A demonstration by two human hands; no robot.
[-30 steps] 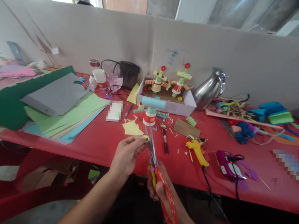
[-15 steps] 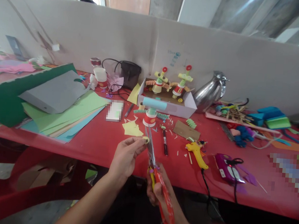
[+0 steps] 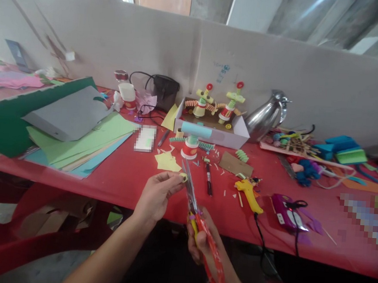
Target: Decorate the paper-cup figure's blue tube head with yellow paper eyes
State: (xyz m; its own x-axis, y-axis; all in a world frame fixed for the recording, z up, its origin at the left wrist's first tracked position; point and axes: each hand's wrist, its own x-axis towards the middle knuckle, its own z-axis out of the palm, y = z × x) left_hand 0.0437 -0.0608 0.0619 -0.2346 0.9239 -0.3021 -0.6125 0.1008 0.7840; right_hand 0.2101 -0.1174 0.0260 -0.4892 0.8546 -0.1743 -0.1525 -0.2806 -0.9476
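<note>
My left hand (image 3: 157, 197) pinches a small yellow paper piece (image 3: 183, 177) between thumb and fingertips, just above the near edge of the red table (image 3: 124, 178). My right hand (image 3: 201, 239) grips the red-and-yellow handles of a pair of scissors (image 3: 193, 202). The scissor blades point up and away, and they meet the paper piece at my left fingertips. Straight ahead on the table stands a paper-cup figure (image 3: 190, 143) with a light-blue roll on top.
Coloured paper sheets (image 3: 79, 138) are stacked at the left. A white box (image 3: 211, 126) with two paper figures sits at the back, with a steel jug (image 3: 263, 116) beside it. A yellow glue gun (image 3: 248, 193), a black pen (image 3: 208, 178) and paper scraps lie near my hands.
My hands, the scissors and the paper piece stay almost where they were. The view has shifted slightly.
</note>
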